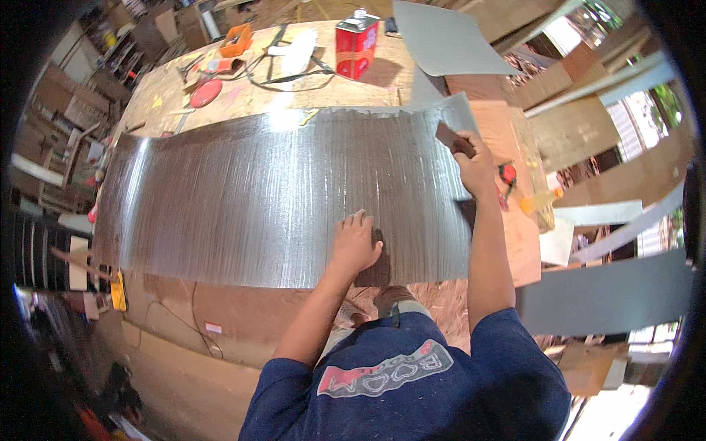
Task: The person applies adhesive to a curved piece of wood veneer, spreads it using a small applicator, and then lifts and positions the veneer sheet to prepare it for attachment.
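Note:
A wide, dark grey sheet (243,198) lies across the workbench in front of me. Glossy streaks run over it from far edge to near edge, and a wet-looking rough band shows along its far right edge. In my right hand (476,163), above the far right corner, is a small flat brown spreader (450,137), pinched between thumb and fingers. My left hand (356,241) is palm down with fingers stretched out near the sheet's front middle. Whether its palm presses on the sheet I cannot tell.
On the wooden bench (386,84) stand a red metal can (356,48) and an orange tray (235,40), with a red disc (206,93) nearby. A red tape measure (507,173) and a yellowish bottle (540,201) lie to the right. Grey panels (452,37) overhang the back.

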The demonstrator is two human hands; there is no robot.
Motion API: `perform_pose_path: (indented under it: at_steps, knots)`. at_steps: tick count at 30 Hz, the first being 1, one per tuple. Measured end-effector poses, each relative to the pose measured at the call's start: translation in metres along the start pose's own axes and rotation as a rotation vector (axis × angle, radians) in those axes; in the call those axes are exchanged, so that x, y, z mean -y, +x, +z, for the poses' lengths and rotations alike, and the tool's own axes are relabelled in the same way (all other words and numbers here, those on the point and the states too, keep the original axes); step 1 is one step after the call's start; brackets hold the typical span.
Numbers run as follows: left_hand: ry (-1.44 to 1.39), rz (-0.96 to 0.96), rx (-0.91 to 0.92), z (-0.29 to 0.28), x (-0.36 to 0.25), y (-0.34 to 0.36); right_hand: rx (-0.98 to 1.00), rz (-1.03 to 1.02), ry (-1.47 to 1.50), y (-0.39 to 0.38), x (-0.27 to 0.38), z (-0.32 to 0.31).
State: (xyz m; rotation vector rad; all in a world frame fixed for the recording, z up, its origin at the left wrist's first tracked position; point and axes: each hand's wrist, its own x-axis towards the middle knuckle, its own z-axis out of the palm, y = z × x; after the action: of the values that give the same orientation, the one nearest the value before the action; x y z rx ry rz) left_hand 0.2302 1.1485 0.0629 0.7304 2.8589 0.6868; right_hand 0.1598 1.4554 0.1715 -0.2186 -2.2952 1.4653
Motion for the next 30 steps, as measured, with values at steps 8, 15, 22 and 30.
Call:
perform_pose_path:
  at_steps: [8, 15, 22, 30]
  knots:
    - [0.161, -0.254, 0.051, 0.011, -0.008, 0.032, 0.546, -0.536, -0.554, 0.128, -0.051, 0.186]
    - [0.160, -0.422, 0.168, 0.014, -0.018, 0.055, 0.760, -0.810, -0.654, 0.193, -0.061, 0.385]
    - [0.120, -0.465, 0.129, 0.015, -0.018, 0.068, 0.877, -0.864, -0.905, 0.227, -0.057, 0.452]
    - [0.090, -0.470, 0.110, 0.021, -0.009, 0.067, 1.108, -0.975, -1.019, 0.258, -0.086, 0.385]
